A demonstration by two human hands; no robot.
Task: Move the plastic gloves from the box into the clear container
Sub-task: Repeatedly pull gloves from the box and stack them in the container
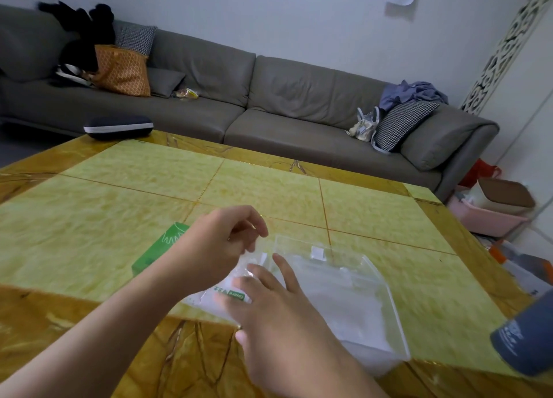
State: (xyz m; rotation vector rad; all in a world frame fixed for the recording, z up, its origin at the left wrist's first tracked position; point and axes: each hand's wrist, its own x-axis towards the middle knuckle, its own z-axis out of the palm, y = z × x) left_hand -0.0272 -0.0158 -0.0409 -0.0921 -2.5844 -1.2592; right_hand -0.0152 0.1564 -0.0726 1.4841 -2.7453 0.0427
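On the far left corner of the yellow stone table (119, 194) a dark zipped case (118, 127) lay by the edge, well apart from the work. Nearer, the green box (160, 248) stood on the tabletop, its right part hidden behind the left forearm. The left hand (221, 242) was raised just right of the box, fingers curled with thumb and fingertips close together; a thin clear film seemed to hang below them, but the blur left it uncertain whether they pinched it. Under and between the two hands lay the packet of plastic gloves (221, 293), a crumpled clear wrapper with a green printed label, on the table just left of the container. The right hand (269, 305) rested over the packet's near end, fingers spread and fairly straight, the longest reaching toward the container's left wall; it pressed rather than gripped. The clear container (353, 296) sat just right of the hands, open-topped, with pale sheet-like material in its bottom that could not be identified. Its near right corner stood close to the table's front border. Wide bare tabletop stretched behind the hands and to the right of the container. At the far right edge a grey bottle (526, 340) leaned into view, apart from the container.
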